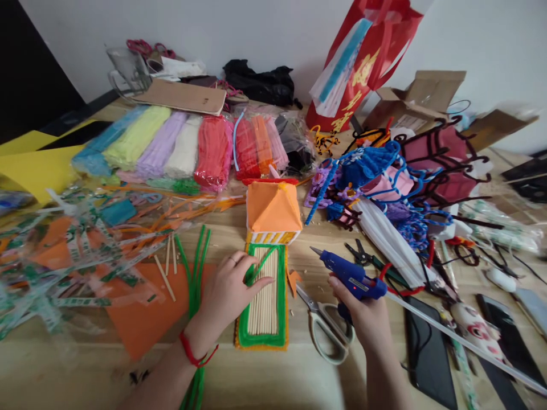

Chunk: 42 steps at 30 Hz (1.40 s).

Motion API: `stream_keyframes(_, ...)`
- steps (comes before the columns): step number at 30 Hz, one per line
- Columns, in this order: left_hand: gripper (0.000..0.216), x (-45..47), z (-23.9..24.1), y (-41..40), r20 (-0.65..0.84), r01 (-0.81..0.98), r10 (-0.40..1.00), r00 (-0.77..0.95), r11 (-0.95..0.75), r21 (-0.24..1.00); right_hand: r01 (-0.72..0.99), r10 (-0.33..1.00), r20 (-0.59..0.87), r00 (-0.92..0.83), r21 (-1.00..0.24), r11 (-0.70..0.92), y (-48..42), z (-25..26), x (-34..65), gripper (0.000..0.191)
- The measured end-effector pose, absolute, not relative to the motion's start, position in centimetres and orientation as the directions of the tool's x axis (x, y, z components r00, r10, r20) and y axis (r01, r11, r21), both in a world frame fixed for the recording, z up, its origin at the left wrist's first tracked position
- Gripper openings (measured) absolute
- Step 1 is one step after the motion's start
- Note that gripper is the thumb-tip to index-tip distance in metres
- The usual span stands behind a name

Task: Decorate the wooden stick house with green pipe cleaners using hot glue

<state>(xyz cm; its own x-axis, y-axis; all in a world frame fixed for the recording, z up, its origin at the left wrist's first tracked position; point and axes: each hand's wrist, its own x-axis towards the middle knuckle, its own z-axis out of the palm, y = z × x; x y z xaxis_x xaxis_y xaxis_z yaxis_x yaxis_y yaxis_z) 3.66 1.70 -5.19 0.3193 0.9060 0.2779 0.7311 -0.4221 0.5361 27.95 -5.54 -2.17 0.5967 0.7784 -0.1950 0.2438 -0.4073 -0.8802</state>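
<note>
My right hand (363, 319) grips a blue glue gun (352, 279), its nozzle pointing left and a clear glue stick trailing from its back. My left hand (233, 285) rests over a panel of wooden sticks (267, 310) edged in green and orange. Its fingers are bent around a green pipe cleaner (264, 262) that slants across the panel, with the thumb apart from them. Behind the panel, touching its far end, stands a little house with an orange pyramid roof (273, 208). Loose green pipe cleaners (199, 273) pass under my left forearm.
Scissors (327, 327) lie between the panel and my right hand. Orange sheet (141, 313) and tangled plastic strips (85, 267) spread at left. Bagged pipe cleaners (183, 145) line the back, near a red bag (363, 62). Finished lanterns (436, 154), pliers (363, 253) and a phone (429, 353) are at right.
</note>
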Motion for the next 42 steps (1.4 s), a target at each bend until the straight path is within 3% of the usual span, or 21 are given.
stream_keyframes(5,0.027,3.6,-6.0,1.8,0.207,0.723,0.869,0.450,-0.491,0.486,0.352,0.874,-0.144,0.464,-0.876,-0.331,-4.6,-1.8,27.1,0.033)
stream_keyframes(13,0.028,3.7,-5.7,1.6,0.295,0.673,0.724,0.624,-0.689,0.267,0.333,0.927,-0.237,0.292,-0.883,-0.331,-4.2,-1.2,25.3,0.040)
stream_keyframes(22,0.027,4.9,-5.0,0.4,0.289,0.635,0.695,0.658,-0.719,0.283,0.591,0.969,-0.127,0.213,-0.773,-0.232,-2.6,-1.9,23.5,0.040)
stream_keyframes(26,0.016,5.3,-5.0,-0.5,0.332,0.687,0.763,0.554,-0.645,0.336,0.632,0.978,-0.112,0.176,-0.749,-0.199,-1.5,-2.5,22.7,0.038)
stream_keyframes(31,0.025,4.2,-4.9,0.1,0.332,0.881,0.920,0.208,-0.323,0.346,0.638,0.983,-0.107,0.147,-0.749,-0.177,-0.8,-2.6,22.3,0.038)
stream_keyframes(35,0.016,3.4,-4.7,0.7,0.203,0.886,0.942,0.267,-0.322,0.333,0.626,0.986,-0.121,0.113,-0.762,-0.165,-0.6,-2.8,22.1,0.037)
stream_keyframes(42,0.020,3.5,-4.7,0.5,0.236,0.879,0.932,0.276,-0.344,0.329,0.561,0.984,-0.141,0.110,-0.808,-0.179,-0.3,-3.3,21.6,0.037)
